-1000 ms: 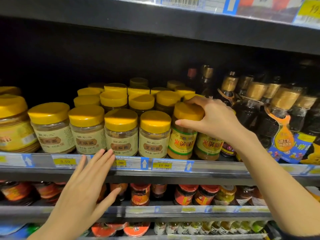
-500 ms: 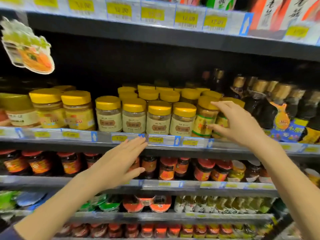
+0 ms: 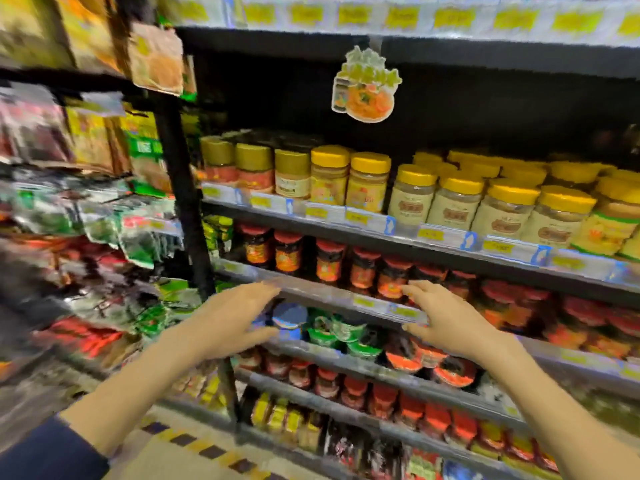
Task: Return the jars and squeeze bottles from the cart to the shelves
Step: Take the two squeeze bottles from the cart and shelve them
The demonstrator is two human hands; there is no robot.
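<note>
Both of my hands hang in the air in front of the shelving, holding nothing. My left hand [image 3: 230, 318] has relaxed fingers and floats before the shelf edge of the red-lidded jars. My right hand [image 3: 446, 317] is spread open at the same height, a little to the right. Yellow-lidded jars [image 3: 502, 209] stand in rows on the shelf [image 3: 381, 221] above my hands. Red-lidded sauce jars [image 3: 325, 259] fill the shelf below them. The picture is blurred by motion. No cart shows in the view.
A black upright post [image 3: 183, 188] divides this bay from racks of bagged goods [image 3: 86, 216] on the left. A paper promo tag [image 3: 367, 86] hangs from the upper shelf. Lower shelves hold green-lidded tubs [image 3: 341, 332] and more red jars. Striped floor tape [image 3: 194, 445] lies below.
My right hand has let go of the yellow-lidded jar on the shelf and dropped down. Both hands have drawn back from the shelf, and my view has swung left and away.
</note>
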